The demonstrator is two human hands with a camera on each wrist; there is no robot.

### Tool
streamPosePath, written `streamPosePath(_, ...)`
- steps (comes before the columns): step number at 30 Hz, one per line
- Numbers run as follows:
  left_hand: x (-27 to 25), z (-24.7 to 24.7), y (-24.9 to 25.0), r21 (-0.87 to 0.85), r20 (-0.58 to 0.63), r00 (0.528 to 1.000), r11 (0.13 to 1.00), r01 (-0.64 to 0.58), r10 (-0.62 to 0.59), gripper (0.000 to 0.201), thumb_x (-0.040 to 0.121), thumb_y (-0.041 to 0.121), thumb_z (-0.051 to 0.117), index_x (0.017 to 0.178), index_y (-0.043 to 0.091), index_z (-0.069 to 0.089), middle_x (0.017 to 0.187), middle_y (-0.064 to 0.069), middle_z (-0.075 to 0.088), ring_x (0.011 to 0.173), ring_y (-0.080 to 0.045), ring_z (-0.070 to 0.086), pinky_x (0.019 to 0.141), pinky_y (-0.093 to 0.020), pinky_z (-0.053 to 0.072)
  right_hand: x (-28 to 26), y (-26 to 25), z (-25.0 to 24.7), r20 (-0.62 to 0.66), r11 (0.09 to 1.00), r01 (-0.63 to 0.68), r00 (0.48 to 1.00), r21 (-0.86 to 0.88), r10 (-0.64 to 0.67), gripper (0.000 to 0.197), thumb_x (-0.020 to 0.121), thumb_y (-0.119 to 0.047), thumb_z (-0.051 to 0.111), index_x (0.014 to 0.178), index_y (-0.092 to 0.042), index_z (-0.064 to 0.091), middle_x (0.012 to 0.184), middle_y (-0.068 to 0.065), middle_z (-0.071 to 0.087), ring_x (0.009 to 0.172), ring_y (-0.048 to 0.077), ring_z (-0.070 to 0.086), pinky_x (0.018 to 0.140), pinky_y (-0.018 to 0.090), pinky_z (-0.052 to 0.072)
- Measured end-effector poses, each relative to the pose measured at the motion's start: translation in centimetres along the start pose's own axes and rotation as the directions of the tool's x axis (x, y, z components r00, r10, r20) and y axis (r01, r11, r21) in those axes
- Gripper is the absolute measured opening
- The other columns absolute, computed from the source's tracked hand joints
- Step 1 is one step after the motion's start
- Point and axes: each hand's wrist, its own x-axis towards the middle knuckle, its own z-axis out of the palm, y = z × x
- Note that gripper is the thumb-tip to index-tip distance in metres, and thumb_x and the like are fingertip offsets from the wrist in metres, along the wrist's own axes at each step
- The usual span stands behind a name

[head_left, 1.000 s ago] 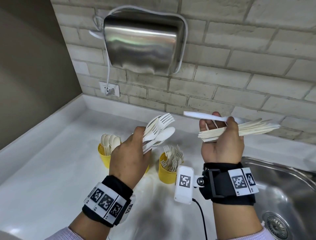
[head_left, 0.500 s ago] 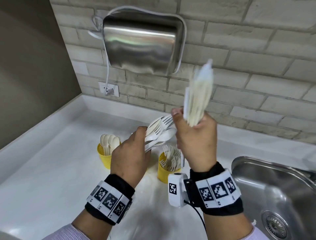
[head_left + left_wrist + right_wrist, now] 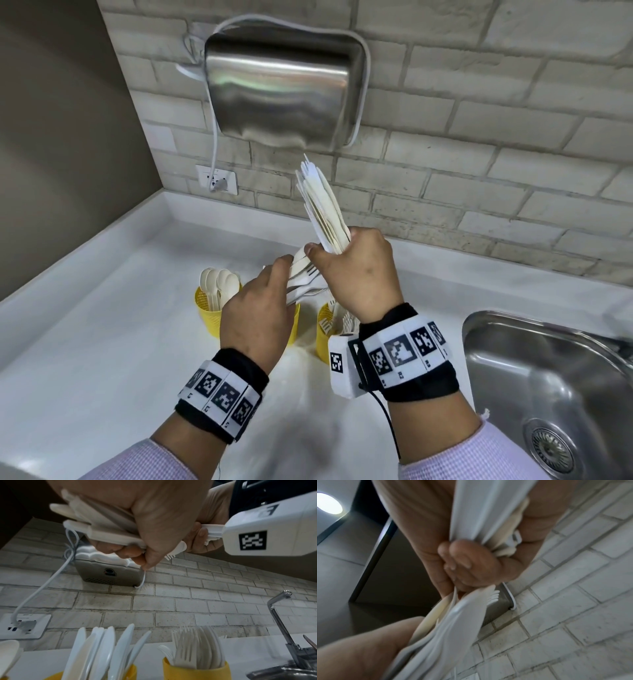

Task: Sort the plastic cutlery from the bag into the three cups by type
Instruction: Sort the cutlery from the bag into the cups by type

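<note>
My left hand grips a mixed bundle of white forks and spoons above the cups. My right hand grips a fan of cream knives that points up and left. Its thumb and fingertips touch the top of the left hand's bundle. Three yellow cups stand below: a spoon cup, a middle cup mostly hidden behind my left hand, and a fork cup. The left wrist view shows knives in the middle cup and forks in the fork cup.
A steel sink lies at the right, with its faucet behind. A steel hand dryer hangs on the brick wall above the cups. Its cable runs to a socket. The white counter extends to the left.
My right hand swung the knives from pointing right to pointing up, and moved left until it met the left hand's bundle. The left hand stayed almost where it was.
</note>
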Motion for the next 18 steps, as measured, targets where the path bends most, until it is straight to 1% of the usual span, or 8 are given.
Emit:
streamPosePath(1,-0.1,0.0,-0.1,-0.001,0.001,1.0,1.0,0.001,-0.001,0.069,0.067,0.003,0.08,0.126,0.021,0.047,0.09,-0.004,0.071,0.064,-0.034,0.065,0.049,-0.027,0.033,0.0,0.2,0.0,0.017,1.0,-0.007,1.0,0.009,0.007,0.039,0.084,-0.034,0.079,0.058,-0.018,0.054,0.051,-0.007,0.052,0.045,0.008,0.049,0.045,0.018,0.035)
streamPosePath(4,-0.3,0.3,-0.2,-0.007,0.017,1.0,1.0,0.012,-0.012,0.07,0.068,0.003,0.08,0.126,0.023,0.045,0.09,-0.005,0.071,0.065,-0.035,0.066,0.048,-0.03,0.04,0.1,0.5,-0.1,0.077,0.999,-0.015,0.997,0.03,0.013,0.031,0.082,-0.033,0.078,0.067,-0.01,0.066,0.057,-0.003,0.061,0.051,0.015,0.057,0.046,0.024,0.042)
streamPosePath(7,-0.4,0.6,-0.4,-0.033,0.026,0.999,0.999,0.024,-0.023,0.07,0.069,0.004,0.079,0.127,0.023,0.044,0.09,-0.006,0.071,0.068,-0.035,0.066,0.05,-0.031,0.042,-0.1,0.5,-0.3,0.098,0.996,-0.011,0.995,0.083,0.003,0.028,0.083,-0.028,0.076,0.069,-0.006,0.066,0.056,0.001,0.058,0.049,0.012,0.052,0.044,0.025,0.039)
streamPosePath(9,-0.3,0.6,-0.5,-0.055,0.019,0.999,0.998,0.03,-0.029,0.067,0.071,0.005,0.077,0.126,0.023,0.045,0.091,-0.006,0.071,0.07,-0.035,0.066,0.052,-0.03,0.038,-0.3,0.4,-0.3,0.069,0.989,-0.005,0.998,0.151,-0.006,0.029,0.085,-0.027,0.074,0.073,-0.002,0.067,0.063,0.015,0.064,0.053,0.015,0.054,0.046,0.036,0.043)
streamPosePath(10,-0.3,0.6,-0.6,-0.067,0.016,0.999,0.997,0.035,-0.034,0.064,0.073,0.005,0.077,0.126,0.023,0.045,0.092,-0.005,0.071,0.071,-0.035,0.066,0.053,-0.029,0.037,-0.4,0.4,-0.2,0.045,0.983,0.001,0.999,0.183,-0.01,0.029,0.085,-0.027,0.073,0.076,0.0,0.067,0.069,0.019,0.066,0.054,0.02,0.056,0.049,0.04,0.048)
streamPosePath(13,-0.1,0.5,-0.6,-0.09,0.009,0.999,0.995,0.046,-0.046,0.06,0.077,0.008,0.075,0.125,0.025,0.043,0.094,-0.004,0.07,0.073,-0.035,0.065,0.055,-0.028,0.035,-0.7,0.3,0.1,-0.033,0.97,0.026,0.999,0.242,-0.018,0.027,0.087,-0.026,0.071,0.076,-0.002,0.068,0.071,0.018,0.068,0.065,0.034,0.064,0.058,0.044,0.054)
streamPosePath(15,-0.2,0.4,-0.6,-0.098,0.005,0.999,0.994,0.049,-0.048,0.059,0.076,0.009,0.076,0.123,0.025,0.044,0.093,-0.003,0.07,0.072,-0.035,0.065,0.055,-0.028,0.035,-0.8,0.2,0.3,-0.075,0.969,0.04,0.997,0.245,-0.022,0.027,0.087,-0.028,0.069,0.075,-0.004,0.068,0.069,0.014,0.068,0.068,0.034,0.065,0.059,0.043,0.055)
streamPosePath(18,-0.1,0.2,-0.5,-0.107,0.006,0.998,0.993,0.057,-0.057,0.055,0.076,0.009,0.076,0.117,0.025,0.043,0.089,-0.003,0.069,0.07,-0.035,0.064,0.055,-0.028,0.034,-1.1,0.1,0.4,-0.138,0.969,0.079,0.989,0.234,-0.047,0.029,0.088,-0.029,0.069,0.073,-0.005,0.065,0.065,0.012,0.066,0.066,0.032,0.062,0.058,0.041,0.053)
